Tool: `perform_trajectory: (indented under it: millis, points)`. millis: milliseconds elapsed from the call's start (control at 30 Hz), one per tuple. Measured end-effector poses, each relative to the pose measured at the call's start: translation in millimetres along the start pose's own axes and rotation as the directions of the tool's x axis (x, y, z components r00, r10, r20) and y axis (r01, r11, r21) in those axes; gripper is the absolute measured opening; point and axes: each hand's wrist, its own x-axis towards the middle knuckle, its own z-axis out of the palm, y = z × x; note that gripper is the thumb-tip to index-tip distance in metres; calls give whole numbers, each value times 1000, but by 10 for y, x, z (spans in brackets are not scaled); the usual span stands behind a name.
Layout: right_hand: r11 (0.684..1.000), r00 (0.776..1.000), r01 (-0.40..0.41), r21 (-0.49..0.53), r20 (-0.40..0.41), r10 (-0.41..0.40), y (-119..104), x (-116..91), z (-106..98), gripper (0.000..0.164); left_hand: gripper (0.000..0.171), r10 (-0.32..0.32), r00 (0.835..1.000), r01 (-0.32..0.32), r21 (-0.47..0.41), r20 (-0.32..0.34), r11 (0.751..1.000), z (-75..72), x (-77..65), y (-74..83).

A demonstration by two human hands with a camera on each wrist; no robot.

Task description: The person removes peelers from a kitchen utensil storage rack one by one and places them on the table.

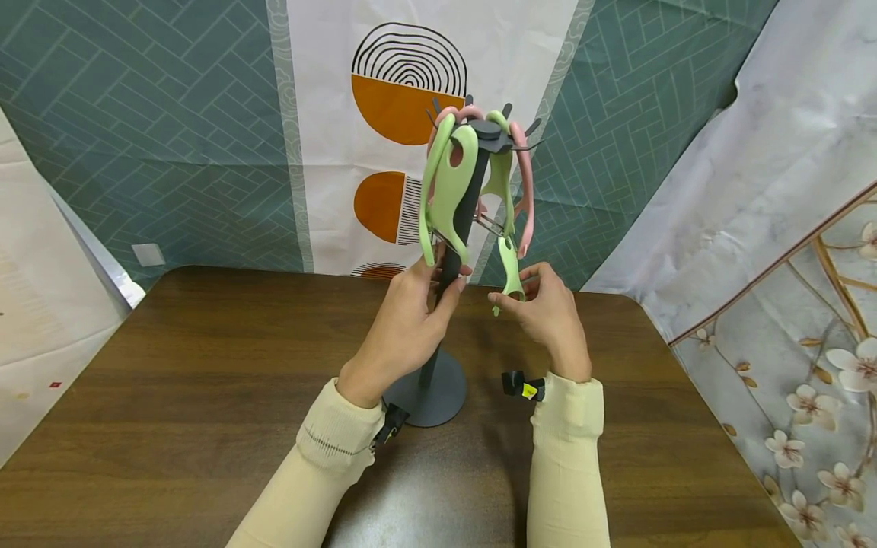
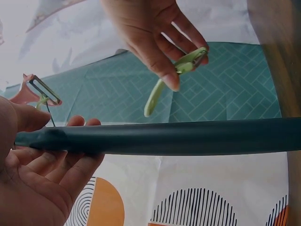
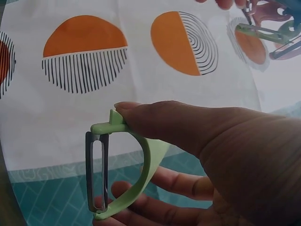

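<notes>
My right hand [image 1: 550, 316] pinches a green Y-shaped peeler [image 3: 148, 157] between thumb and fingers, its metal blade facing down and its handle pointing up. To its left, my left hand [image 1: 407, 323] grips the dark pole [image 2: 188, 137] of a stand, thumb and fingers on either side. On the hooks at the stand's top [image 1: 489, 131] hang several green peelers [image 1: 455, 179] and pink peelers [image 1: 524, 186] by their handle holes. The peeler in my right hand is just below the hanging ones; in the head view I cannot tell whether they touch.
The stand's round dark base [image 1: 438, 392] stands on a brown wooden table [image 1: 205, 396]. A patterned cloth [image 1: 205, 137] hangs behind the table, and a floral curtain [image 1: 808, 396] is along the right side. Small black wrist cameras [image 1: 524, 385] sit at both cuffs.
</notes>
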Motion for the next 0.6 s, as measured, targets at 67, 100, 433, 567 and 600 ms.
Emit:
perform_trajectory:
  millis: [67, 100, 433, 567, 600]
  points:
    - [1000, 1000, -5, -2, 6, 5, 17, 15, 18, 61, 35, 1, 1000, -1, 0, 1, 1000, 1, -2, 0]
    - [1000, 1000, -8, -4, 9, 8, 25, 20, 27, 61, 35, 1, 1000, -1, -2, 1, 1000, 1, -3, 0]
    - [999, 999, -37, 6, 34, 36, 92, 84, 98, 62, 37, 5, 1000, -5, -7, 2, 1000, 8, -1, -1]
    - [999, 999, -42, 1, 35, 42, 117, 109, 125, 62, 39, 10, 1000, -10, -12, 1, 1000, 6, -1, 6]
    - [999, 999, -42, -1, 34, 42, 122, 114, 132, 62, 39, 11, 1000, -11, -12, 0, 1000, 5, -1, 9]
